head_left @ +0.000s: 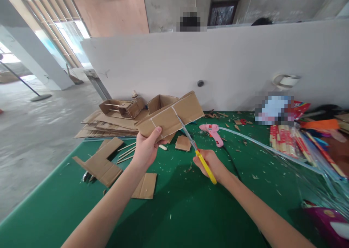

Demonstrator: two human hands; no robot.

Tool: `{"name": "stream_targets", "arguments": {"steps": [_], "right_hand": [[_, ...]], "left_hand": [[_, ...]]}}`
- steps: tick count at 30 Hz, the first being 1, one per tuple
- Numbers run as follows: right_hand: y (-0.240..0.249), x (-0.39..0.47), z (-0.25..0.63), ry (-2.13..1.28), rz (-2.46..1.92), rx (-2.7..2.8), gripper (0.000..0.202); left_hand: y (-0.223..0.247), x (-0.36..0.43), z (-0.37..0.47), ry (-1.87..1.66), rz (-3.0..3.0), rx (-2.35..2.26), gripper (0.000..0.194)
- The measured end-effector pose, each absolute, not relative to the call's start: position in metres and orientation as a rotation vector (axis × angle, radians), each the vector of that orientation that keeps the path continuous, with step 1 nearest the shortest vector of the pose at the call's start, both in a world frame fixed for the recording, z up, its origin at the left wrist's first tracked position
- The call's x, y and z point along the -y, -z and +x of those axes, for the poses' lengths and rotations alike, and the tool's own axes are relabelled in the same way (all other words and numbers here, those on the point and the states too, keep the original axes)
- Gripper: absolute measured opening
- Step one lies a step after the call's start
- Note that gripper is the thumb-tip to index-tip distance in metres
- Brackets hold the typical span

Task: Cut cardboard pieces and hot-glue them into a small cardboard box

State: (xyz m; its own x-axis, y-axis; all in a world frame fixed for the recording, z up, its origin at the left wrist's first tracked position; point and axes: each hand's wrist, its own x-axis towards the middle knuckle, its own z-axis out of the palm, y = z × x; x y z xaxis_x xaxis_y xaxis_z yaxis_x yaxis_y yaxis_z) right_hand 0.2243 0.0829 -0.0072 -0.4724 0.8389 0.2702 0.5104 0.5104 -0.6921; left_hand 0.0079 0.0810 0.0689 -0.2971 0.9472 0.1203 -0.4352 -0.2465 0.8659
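Observation:
My left hand [148, 146] grips the lower left of a long cardboard strip [188, 108], thumb on its front face. The strip is tilted up to the right above the table and carries pale lines across it. My right hand [208, 162] is closed around yellow-handled scissors [205, 166]. Their blades reach up to the left and lie along one pale line on the strip; whether they have cut into it I cannot tell. A small cardboard square [183, 143] lies on the table between my hands.
A pink glue gun [214, 131] with a dark cord lies right of centre on the green table [174, 219]. Cardboard boxes [129, 108] and stacked sheets stand at back left, near cut cardboard [102, 164] and thin sticks [127, 153]. Packaged sticks [282, 142] lie right. A white partition [231, 62] rises behind.

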Motion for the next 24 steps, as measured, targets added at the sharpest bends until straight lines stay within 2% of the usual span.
{"name": "stream_targets", "arguments": {"steps": [7,17,24], "right_hand": [[0.004,-0.082,0.225,-0.826,-0.989,2.171,0.028],[-0.002,-0.083,0.228,-1.041,-0.903,2.142,0.048],[-0.003,-0.080,0.222,-0.948,-0.958,2.110,0.046]], "left_hand": [[-0.070,-0.081,0.006,-1.748,0.822,-0.931,0.042],[-0.073,-0.079,0.009,-1.837,0.943,-0.969,0.032],[-0.069,-0.076,0.016,-1.773,0.905,-0.958,0.034]]}}
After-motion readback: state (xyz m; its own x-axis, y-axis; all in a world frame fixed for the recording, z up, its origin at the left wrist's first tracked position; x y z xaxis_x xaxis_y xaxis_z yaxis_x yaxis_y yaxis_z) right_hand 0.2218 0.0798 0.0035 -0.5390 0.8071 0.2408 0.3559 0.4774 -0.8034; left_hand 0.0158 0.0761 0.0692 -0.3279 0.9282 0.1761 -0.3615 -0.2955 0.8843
